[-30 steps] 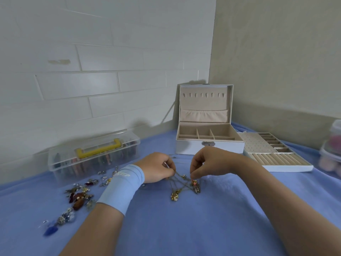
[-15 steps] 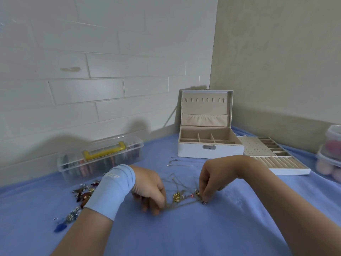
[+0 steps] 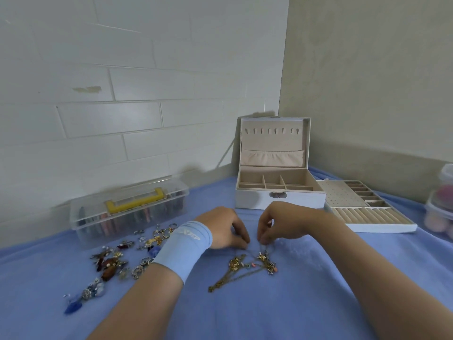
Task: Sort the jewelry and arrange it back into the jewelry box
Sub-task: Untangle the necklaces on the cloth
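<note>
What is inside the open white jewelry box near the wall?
The open white jewelry box shows beige divided compartments with no jewelry visible; its lid has small hooks above a gathered pocket. The front wall hides the nearest floor, and the pocket's inside is covered.

A blue cloth (image 3: 282,310) covers the whole surface. At its centre lie tangled chains (image 3: 241,268), gold with small charms. At 9 o'clock a scatter of loose jewelry (image 3: 115,263) spreads over the cloth. At 10 o'clock, against the wall, sits a clear plastic case (image 3: 127,212) with a yellow handle. At 1 o'clock stands an open white jewelry box (image 3: 279,201), with its lift-out tray (image 3: 372,217) just beside it at 2 o'clock. Stacked plastic tubs (image 3: 441,207) sit at 3 o'clock.
</note>
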Motion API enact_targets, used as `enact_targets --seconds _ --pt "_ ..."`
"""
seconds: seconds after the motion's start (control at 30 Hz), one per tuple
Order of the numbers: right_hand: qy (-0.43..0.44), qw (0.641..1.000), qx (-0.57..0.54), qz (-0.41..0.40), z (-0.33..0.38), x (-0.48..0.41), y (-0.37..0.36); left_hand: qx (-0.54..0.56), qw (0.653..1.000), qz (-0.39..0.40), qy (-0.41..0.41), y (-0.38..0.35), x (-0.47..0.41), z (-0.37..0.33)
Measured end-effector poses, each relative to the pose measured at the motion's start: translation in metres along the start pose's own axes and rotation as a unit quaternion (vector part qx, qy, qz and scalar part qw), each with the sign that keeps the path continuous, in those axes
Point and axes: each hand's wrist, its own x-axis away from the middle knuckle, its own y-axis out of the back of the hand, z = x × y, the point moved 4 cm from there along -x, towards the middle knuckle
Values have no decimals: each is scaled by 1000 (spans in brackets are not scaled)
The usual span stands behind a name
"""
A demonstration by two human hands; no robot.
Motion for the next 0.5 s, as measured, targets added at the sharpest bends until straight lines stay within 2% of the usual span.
enact_targets --seconds 0.2,0.3,0.5 --pt "-19 996 -25 -78 -15 0 5 2 999 -33 -3 -2 -4 15" --pt "-40 996 -25 -77 -19 1 7 34 999 -16 -1 -4 -3 20" --pt "-92 992 48 -77 -25 -2 7 14 1000 -11 5 -2 -4 22"
